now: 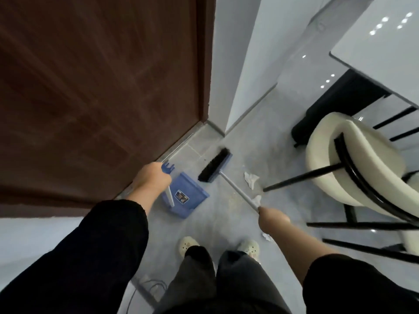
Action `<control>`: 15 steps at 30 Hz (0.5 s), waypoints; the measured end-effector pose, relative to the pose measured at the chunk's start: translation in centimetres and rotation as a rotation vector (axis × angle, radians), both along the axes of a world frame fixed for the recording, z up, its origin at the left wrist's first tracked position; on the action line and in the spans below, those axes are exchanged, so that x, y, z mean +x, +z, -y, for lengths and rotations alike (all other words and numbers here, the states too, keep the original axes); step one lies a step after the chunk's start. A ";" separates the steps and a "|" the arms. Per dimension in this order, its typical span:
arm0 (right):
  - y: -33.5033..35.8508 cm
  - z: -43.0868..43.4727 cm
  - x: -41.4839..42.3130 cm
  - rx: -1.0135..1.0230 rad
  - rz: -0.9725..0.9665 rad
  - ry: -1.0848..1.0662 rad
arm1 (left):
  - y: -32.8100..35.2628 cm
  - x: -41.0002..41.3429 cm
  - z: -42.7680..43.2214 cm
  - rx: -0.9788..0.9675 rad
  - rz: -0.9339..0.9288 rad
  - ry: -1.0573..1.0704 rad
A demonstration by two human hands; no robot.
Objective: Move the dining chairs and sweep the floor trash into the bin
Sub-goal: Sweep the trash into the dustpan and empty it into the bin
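Gripping dustpan (pixel 186 198) handle: left hand (pixel 150 177), pan low beside brown door (pixel 90 87). Right hand (pixel 272 219) wrapped round broom (pixel 215 167) pole; brush head just beside pan. Paper scraps (pixel 250 179) on floor (pixel 204 225) near cream chair (pixel 353 159).

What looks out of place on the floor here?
Crumpled white paper scraps lie loose on the grey floor between the broom and the cream chair. They are litter, none yet in the blue dustpan.
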State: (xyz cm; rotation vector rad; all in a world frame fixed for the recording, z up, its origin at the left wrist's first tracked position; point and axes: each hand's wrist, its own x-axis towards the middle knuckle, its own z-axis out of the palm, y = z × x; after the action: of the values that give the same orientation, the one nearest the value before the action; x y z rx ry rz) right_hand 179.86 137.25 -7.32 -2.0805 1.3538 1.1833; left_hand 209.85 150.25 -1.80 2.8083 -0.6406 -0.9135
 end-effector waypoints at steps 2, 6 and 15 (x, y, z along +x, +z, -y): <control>0.1 -0.6 -1.7 0.010 0.000 -0.047 | 0.0 0.8 -0.2 -0.001 -0.016 0.014; 2.8 -0.1 -3.3 0.020 0.069 -0.119 | -0.1 0.4 -0.9 -0.011 -0.005 -0.051; 3.6 3.8 -1.7 -0.020 0.230 -0.443 | 0.1 -3.2 -4.5 0.002 0.102 -0.212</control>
State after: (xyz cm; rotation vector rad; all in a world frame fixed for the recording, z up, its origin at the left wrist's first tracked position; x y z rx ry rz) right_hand 178.12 133.41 -3.70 -1.7352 1.6033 0.7250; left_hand 206.62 154.73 -1.68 2.8441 -0.9679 -0.8060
